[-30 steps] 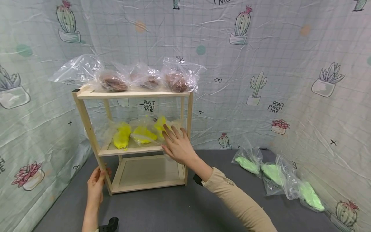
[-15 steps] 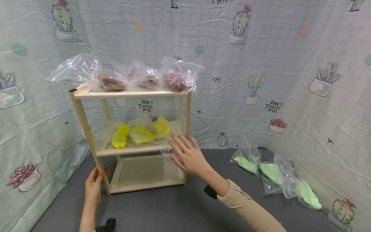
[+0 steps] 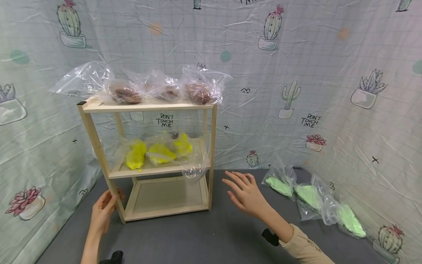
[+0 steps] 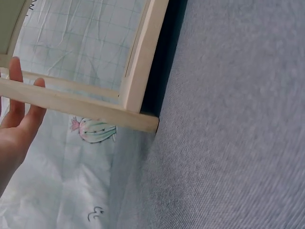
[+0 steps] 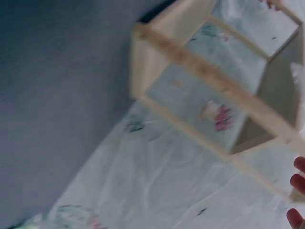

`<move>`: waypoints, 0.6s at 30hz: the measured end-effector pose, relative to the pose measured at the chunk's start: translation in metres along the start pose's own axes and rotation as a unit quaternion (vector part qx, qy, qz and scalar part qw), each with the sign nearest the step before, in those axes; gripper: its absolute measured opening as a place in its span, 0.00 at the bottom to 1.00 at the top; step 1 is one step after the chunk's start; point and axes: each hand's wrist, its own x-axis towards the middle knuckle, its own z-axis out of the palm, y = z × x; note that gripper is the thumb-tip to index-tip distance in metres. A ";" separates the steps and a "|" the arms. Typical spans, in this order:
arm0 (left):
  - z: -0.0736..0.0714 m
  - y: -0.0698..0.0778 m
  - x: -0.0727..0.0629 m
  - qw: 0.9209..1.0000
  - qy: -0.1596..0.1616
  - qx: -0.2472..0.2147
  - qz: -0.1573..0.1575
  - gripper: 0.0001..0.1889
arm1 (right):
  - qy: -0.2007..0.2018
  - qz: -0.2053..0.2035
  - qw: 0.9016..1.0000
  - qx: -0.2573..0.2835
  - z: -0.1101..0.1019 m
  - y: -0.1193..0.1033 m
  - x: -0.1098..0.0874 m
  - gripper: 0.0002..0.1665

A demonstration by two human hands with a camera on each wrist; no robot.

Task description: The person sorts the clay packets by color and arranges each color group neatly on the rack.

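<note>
A light wooden three-tier shelf (image 3: pixel 148 107) stands on the dark table. My left hand (image 3: pixel 102 212) holds its front left post low down, the thumb in front and fingers passing behind; the left wrist view shows fingertips beyond the post (image 4: pixel 86 101). Three clear bags with yellow contents (image 3: pixel 135 156) sit on the middle tier, the rightmost bag's loose plastic (image 3: pixel 194 167) drooping over the front edge. My right hand (image 3: pixel 247 192) hovers to the right of the shelf, fingers spread and slightly bent, holding nothing. Some of its fingertips (image 5: pixel 298 182) show at the right wrist view's edge.
Three clear bags with brown contents (image 3: pixel 199 93) lie on the top tier. To the right, three bags with pale green contents (image 3: pixel 309 196) lie in a row on the table (image 3: pixel 184 242). A cactus-print sheet (image 3: pixel 250 73) encloses the back and sides.
My right hand has drawn back from the yellow bags, moving right and down past the shelf's right post. The left hand stays at the left post.
</note>
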 end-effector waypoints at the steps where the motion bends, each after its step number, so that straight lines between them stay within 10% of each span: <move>1: -0.007 -0.008 0.001 1.000 -0.008 0.004 -0.001 0.18 | -0.001 0.004 1.000 0.002 0.000 0.004 -0.006 0.21; 7: -0.036 -0.044 0.007 0.999 -0.024 0.037 -0.012 0.21 | -0.006 0.041 0.999 0.014 0.003 0.030 -0.037 0.19; 14: 0.001 0.009 0.002 0.998 -0.012 0.050 -0.023 0.17 | -0.007 0.093 0.996 -0.004 0.011 0.064 -0.074 0.27; 18: -0.025 -0.031 0.010 0.992 0.005 0.114 -0.048 0.19 | -0.011 0.137 0.990 -0.025 0.014 0.086 -0.092 0.34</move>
